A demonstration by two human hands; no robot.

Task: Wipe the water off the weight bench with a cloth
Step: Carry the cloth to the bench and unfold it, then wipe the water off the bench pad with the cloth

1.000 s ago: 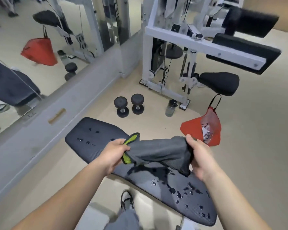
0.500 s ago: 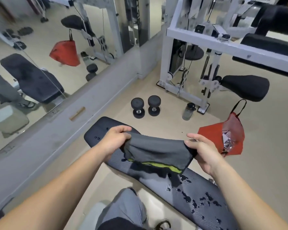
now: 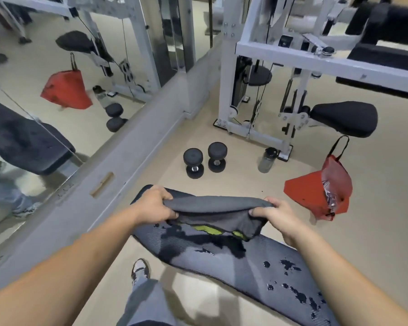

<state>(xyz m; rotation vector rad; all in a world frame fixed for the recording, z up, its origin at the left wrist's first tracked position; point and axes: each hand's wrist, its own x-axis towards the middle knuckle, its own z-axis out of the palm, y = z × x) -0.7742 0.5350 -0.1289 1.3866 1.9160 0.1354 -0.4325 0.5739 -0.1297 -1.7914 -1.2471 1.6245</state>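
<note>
A dark grey weight bench [image 3: 222,257] runs from the centre toward the lower right, with dark water drops [image 3: 292,290] scattered over its near right part. Above its far end I hold a grey cloth [image 3: 217,208] with a lime-green edge, stretched between both hands. My left hand [image 3: 154,203] grips the cloth's left end and my right hand [image 3: 275,214] grips its right end. The cloth sags in a fold and hides part of the bench's far end.
Two black dumbbells [image 3: 204,158] and a clear bottle [image 3: 266,160] stand on the beige floor beyond the bench. A red bag [image 3: 316,194] lies to the right. A white cable machine [image 3: 269,90] stands behind. A mirror wall [image 3: 45,102] runs along the left. My shoe [image 3: 140,270] is below the bench.
Both hands have drawn the cloth out wider and flatter over the bench's far end. The green edge now hangs underneath. The view has shifted slightly closer.
</note>
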